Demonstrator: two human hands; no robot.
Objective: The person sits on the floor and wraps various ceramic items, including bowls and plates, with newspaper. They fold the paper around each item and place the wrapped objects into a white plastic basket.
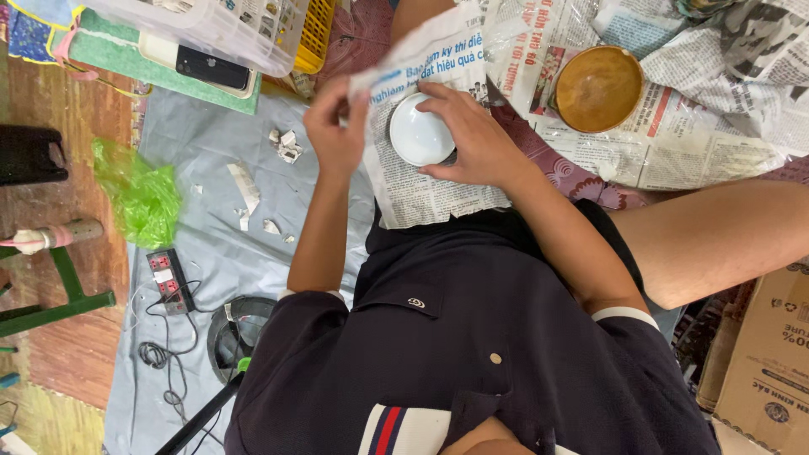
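White ceramic bowl [420, 133], small and round, sits on a sheet of newspaper [421, 181] spread over the person's lap. Right hand [472, 135] curls over the bowl's right rim, fingers grasping it from above and the side. Left hand [335, 126] pinches the newspaper's upper left edge, fingers clenched on the paper, lifting it toward the bowl. Brown wooden bowl [598, 88] rests on more crumpled newspaper to the right, well apart from the hands. Grey floor sheet [211, 168] to the left carries torn paper scraps [286, 145], a green plastic bag [139, 194] and a power strip [168, 281] with cables. Cardboard box [771, 354] stands at lower right. Clear plastic bin [219, 25] lies at top left.
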